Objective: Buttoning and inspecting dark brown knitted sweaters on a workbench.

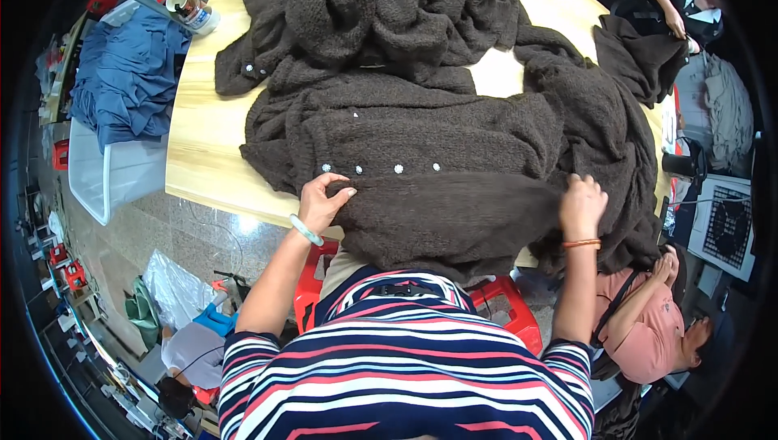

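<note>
A dark brown fuzzy knit cardigan [438, 156] with a row of small white buttons lies spread on the pale wooden table [203, 140]. My left hand [324, 197], with a pale green bangle on the wrist, pinches the near edge of the cardigan just below the buttons. My right hand [582, 203], with an orange band on the wrist, grips the same garment at its right side. The lower part of the cardigan hangs over the table's near edge toward my striped shirt. More brown knitwear [381, 10] is piled behind it.
A white bin [109, 173] with blue cloth [130, 75] stands left of the table, a taped-up can [190, 9] at the table's corner. A person in a pink top [648, 322] sits at my lower right. Another person handles brown knitwear [648, 55] at the far right. Red stools [519, 310] stand below me.
</note>
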### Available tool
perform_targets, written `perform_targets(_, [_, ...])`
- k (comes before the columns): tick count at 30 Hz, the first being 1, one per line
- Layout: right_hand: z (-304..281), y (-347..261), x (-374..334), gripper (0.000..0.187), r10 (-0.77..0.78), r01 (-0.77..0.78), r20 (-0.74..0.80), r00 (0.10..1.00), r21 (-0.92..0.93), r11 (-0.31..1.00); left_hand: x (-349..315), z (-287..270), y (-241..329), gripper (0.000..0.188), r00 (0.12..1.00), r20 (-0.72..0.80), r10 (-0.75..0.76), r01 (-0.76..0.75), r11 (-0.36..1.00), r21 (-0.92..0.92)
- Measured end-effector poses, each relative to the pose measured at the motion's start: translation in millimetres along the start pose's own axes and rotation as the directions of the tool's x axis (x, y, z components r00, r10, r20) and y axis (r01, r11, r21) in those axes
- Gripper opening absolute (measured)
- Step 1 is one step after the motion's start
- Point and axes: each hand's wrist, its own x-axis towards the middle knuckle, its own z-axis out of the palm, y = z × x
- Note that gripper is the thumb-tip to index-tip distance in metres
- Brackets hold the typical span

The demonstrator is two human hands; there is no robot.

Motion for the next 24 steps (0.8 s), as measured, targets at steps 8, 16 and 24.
perform_targets(8, [-86.0,-223.2,-6.0,0.024,-0.379,0.290,-0.276,0.883,0.957,-0.023,-10.8,-24.3,2.9,0.018,0.985,0.104,-0.136,0.155,0.965,-0.212])
perform_targets(16, [-52.2,-293.5,1.6,0.022,-0.786,-0.375,0.168,0.595,0.923,-0.086,-16.8,-35.7,0.3,0.010,0.984,0.107,-0.140,0.173,0.881,-0.440])
perform_targets(24, [-59.4,-291.6,-3.5,0.017,-0.781,-0.445,0.097,0.617,0.862,-0.245,-20.8,-36.9,3.7,0.009,0.989,0.106,-0.100,0.137,0.883,-0.449])
